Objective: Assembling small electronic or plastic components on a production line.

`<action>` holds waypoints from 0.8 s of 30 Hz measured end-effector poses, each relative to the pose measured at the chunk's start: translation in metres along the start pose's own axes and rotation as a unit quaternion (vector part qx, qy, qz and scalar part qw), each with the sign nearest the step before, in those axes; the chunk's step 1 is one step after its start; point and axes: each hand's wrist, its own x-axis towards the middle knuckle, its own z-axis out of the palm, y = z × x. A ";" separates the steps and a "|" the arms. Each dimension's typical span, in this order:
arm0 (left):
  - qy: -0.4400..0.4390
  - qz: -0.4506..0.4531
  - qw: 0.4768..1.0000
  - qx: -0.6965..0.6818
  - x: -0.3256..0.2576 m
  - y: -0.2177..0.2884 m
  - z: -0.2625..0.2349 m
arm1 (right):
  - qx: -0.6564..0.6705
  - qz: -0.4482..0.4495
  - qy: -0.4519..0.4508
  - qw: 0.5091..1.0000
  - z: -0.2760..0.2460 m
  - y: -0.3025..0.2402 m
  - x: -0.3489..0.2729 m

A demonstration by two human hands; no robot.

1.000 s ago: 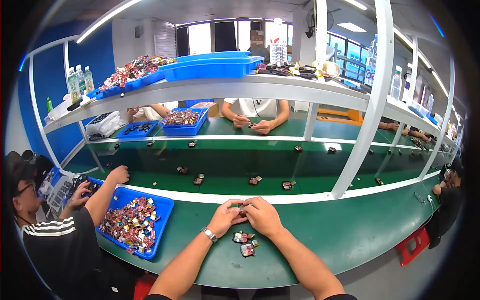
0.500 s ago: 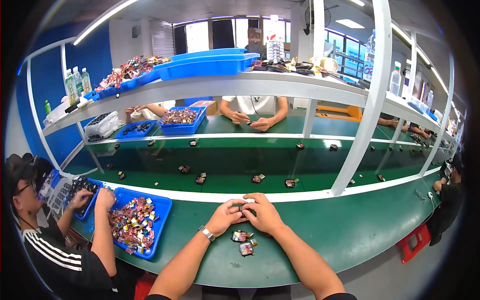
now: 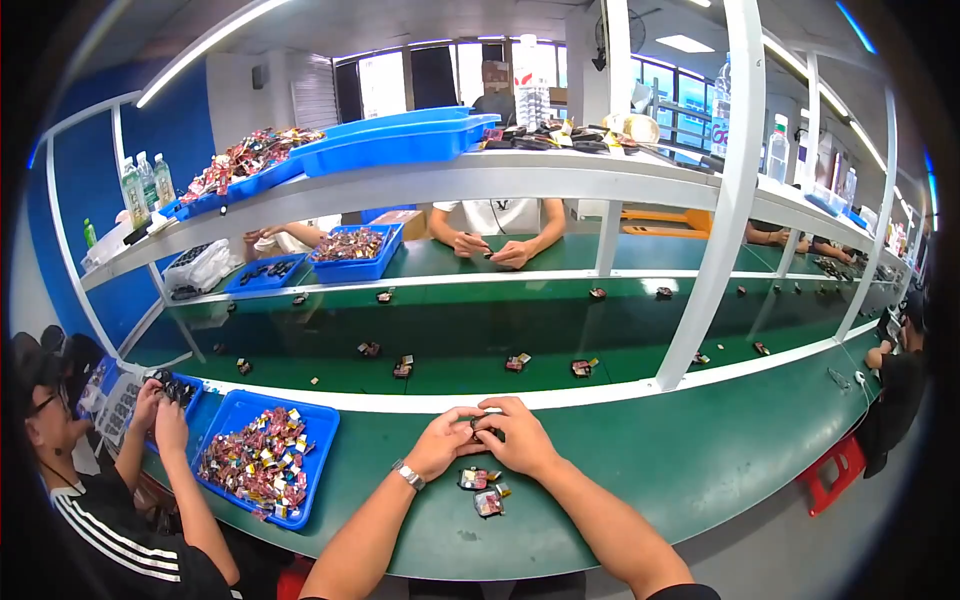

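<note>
My left hand [image 3: 446,444], with a metal watch on its wrist, and my right hand [image 3: 520,438] meet over the green worktop. Both are closed around a small black part [image 3: 476,424], mostly covered by my fingers. Just below them on the worktop lie two small electronic assemblies, one red and white piece [image 3: 473,479] and one grey-faced piece [image 3: 488,503], close together. Left of my hands stands a blue tray [image 3: 330,432] heaped with small red, white and yellow circuit pieces.
A co-worker [image 3: 110,520] at the left handles black parts by a second blue tray [image 3: 193,398]. Ahead, a white rail [image 3: 480,399] borders a green belt [image 3: 450,340] carrying scattered assemblies. A white post [image 3: 715,230] and overhead shelf [image 3: 400,178] stand beyond. Another person [image 3: 500,225] works opposite.
The co-worker's hands at the left have moved away from the heaped tray and now come together over black parts. My hands stay together around the black part, with slight finger shifts.
</note>
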 end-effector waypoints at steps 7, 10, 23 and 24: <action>-0.007 -0.003 1.000 0.004 -0.002 0.002 0.001 | 0.001 -0.020 0.002 1.000 -0.002 -0.001 -0.001; -0.010 0.008 1.000 -0.004 -0.001 0.001 0.000 | 0.010 -0.002 0.020 1.000 0.002 0.000 -0.001; -0.013 0.020 0.999 -0.038 -0.002 -0.001 -0.005 | 0.039 -0.005 0.056 0.998 0.005 -0.004 -0.002; -0.012 0.021 0.999 -0.034 -0.002 -0.001 -0.006 | 0.038 -0.008 0.052 0.998 0.006 -0.004 -0.002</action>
